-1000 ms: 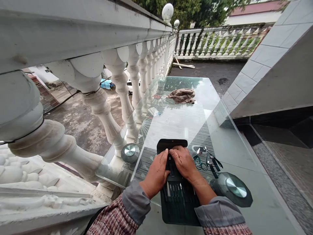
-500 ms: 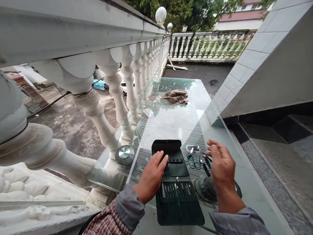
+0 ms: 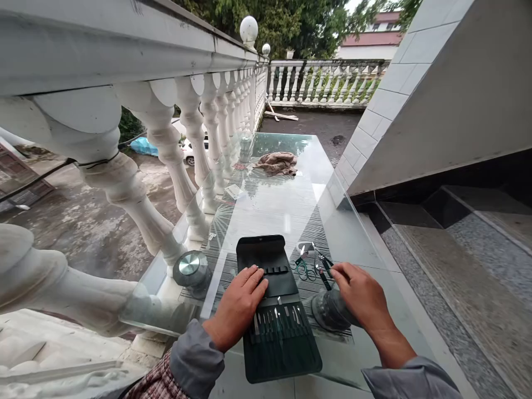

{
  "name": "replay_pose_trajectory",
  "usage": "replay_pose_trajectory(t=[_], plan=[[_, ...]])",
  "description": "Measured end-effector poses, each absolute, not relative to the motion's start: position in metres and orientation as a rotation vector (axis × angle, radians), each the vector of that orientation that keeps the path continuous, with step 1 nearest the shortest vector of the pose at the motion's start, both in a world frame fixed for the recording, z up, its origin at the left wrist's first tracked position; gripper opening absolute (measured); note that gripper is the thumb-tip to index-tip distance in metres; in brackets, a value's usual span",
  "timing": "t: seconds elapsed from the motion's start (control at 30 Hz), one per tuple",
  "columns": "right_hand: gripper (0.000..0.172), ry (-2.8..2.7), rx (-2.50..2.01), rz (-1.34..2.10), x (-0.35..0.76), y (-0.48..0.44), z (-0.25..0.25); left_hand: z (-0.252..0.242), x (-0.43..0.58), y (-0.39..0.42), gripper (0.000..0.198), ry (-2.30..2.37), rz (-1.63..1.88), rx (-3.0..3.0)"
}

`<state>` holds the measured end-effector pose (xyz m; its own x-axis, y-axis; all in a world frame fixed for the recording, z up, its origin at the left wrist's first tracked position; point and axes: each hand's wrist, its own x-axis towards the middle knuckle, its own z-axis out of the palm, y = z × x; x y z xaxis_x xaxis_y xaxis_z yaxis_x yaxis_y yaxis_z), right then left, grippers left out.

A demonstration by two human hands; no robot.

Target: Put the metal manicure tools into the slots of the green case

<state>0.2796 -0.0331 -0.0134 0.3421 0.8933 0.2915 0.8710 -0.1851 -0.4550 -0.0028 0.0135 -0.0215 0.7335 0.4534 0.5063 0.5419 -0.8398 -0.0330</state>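
Note:
A dark green manicure case (image 3: 282, 354) lies unfolded on the glass tabletop. Slim metal tools (image 3: 277, 321) fill the slots of its lower panel, while elastic loops (image 3: 276, 270) cross the upper panel. My left hand (image 3: 239, 302) rests on the case's left side, fingers stretched out and covering part of the fold. To the right of the case lie green-handled scissors (image 3: 304, 270), nail clippers (image 3: 322, 277) and nail nippers (image 3: 321, 256). The bent fingers of my right hand (image 3: 361, 291) close at the nippers' handle ends; the thumb's grip is partly hidden.
The glass table (image 3: 266, 216) carries a crumpled brown cloth (image 3: 277, 164) towards its far end. A round metal-topped table support (image 3: 192, 267) shows at left. White balusters (image 3: 162, 149) run along the left; stone steps (image 3: 440, 255) and a slanted wall (image 3: 453, 111) stand right.
My right hand has come down and its spread fingers have drawn together at the nippers' handles. My left hand stays on the case. The whole view has shifted, moving the scene left.

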Motion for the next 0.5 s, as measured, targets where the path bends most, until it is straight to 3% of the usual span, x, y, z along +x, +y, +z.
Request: replay_pose_trajectory(t=[0.3,0.5], plan=[[0.025,-1.601,-2.125,-0.178,0.288,-0.03,-0.024,-0.022,-0.001,0.015,0.027,-0.781,-0.753,-2.777],[0.018,-1.606,-2.245,-0.13,0.289,-0.014,-0.028,-0.023,-0.003,0.015,0.027,-0.84,-0.766,-2.807]])
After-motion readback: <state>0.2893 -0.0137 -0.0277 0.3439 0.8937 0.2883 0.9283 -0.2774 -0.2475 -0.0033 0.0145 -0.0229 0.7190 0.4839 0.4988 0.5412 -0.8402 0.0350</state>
